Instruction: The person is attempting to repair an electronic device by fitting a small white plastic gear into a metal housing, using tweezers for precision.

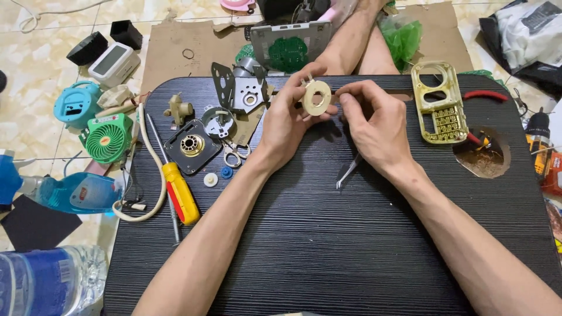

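Bare tabletop [328, 246] near; left hand [287, 126] pinches ring [317, 98], right hand [374, 126] fingertips closed alongside.

Both forearms are bare from the bottom edge of the frame to the wrists, with no sleeves, cuffs or gloves in view. The left hand [287, 120] and the right hand [374, 126] wear no rings, and neither wrist carries a watch, band or bracelet. The fingernails are short and unpainted, the forearms are lean with fine hair along them, and behind the hands the person's bare legs show, with no clothing visible on them.
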